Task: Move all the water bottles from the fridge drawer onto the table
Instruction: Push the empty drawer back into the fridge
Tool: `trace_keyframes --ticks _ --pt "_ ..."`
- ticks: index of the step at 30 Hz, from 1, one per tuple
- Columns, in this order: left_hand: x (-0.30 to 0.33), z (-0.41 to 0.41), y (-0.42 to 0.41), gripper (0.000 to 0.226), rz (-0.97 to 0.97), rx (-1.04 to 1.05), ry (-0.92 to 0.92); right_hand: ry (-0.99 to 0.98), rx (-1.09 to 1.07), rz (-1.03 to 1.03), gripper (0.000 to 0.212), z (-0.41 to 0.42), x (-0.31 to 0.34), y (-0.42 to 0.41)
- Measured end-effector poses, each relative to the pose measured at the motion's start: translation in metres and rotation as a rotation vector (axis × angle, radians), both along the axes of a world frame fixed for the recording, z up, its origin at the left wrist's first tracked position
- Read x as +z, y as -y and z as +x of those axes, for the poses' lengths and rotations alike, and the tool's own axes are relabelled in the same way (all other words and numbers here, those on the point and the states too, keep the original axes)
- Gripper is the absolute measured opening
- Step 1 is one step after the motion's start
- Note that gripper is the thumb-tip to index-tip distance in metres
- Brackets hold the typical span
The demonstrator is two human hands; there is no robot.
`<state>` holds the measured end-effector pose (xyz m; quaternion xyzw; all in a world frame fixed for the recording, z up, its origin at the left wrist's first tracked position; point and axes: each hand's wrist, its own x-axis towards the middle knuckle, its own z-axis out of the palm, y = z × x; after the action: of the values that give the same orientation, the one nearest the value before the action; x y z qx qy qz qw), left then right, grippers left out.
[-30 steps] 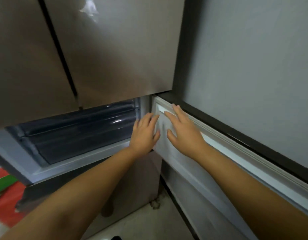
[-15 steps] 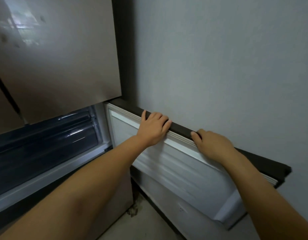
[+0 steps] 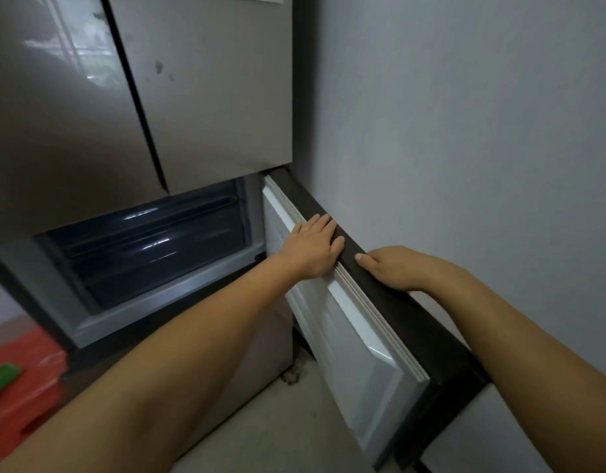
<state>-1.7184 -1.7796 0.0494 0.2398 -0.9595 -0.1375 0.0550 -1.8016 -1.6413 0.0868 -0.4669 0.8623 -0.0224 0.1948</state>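
Note:
The fridge's lower door stands swung open to the right, close to the wall. My left hand rests flat on its top edge with straight fingers. My right hand lies on the dark outer rim of that edge, thumb pointing left, fingers curled over the far side and hidden. Inside the open compartment sits a dark translucent drawer. No water bottle shows in it from here.
The two upper fridge doors are closed. A grey wall runs along the right, right behind the open door. A red object with a green piece lies at the lower left. Pale floor shows below.
Both hands moved from the door's white inner face up onto its top edge. The right hand has since slid closer to the left, and the view has swung back left.

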Motion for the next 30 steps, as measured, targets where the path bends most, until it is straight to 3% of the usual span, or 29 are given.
trace_keyframes --ticks 3,6,14,19,23,27,30 --pt "0.007 0.048 -0.01 0.06 -0.022 0.015 0.063 0.067 0.13 -0.169 0.042 0.016 -0.016 -0.005" --pt "0.011 0.096 -0.018 0.062 -0.041 0.039 0.114 0.066 0.256 -0.303 0.043 0.039 -0.039 0.006" --pt "0.02 0.212 0.006 0.065 0.055 0.14 0.179 0.02 0.439 -0.337 0.05 0.11 -0.065 0.094" --pt "0.013 0.253 0.024 0.06 -0.246 0.197 0.277 -0.244 0.57 -0.398 0.048 0.132 -0.072 0.139" --pt "-0.014 0.255 0.03 0.067 -0.451 0.446 0.229 -0.238 0.653 -0.5 0.047 0.128 -0.076 0.186" --pt "-0.025 0.241 0.077 0.053 -0.477 0.681 0.191 -0.131 0.679 -0.608 0.046 0.119 -0.093 0.243" --pt "-0.042 0.245 0.115 0.048 -0.458 0.777 0.133 -0.175 0.684 -0.702 0.043 0.131 -0.104 0.278"
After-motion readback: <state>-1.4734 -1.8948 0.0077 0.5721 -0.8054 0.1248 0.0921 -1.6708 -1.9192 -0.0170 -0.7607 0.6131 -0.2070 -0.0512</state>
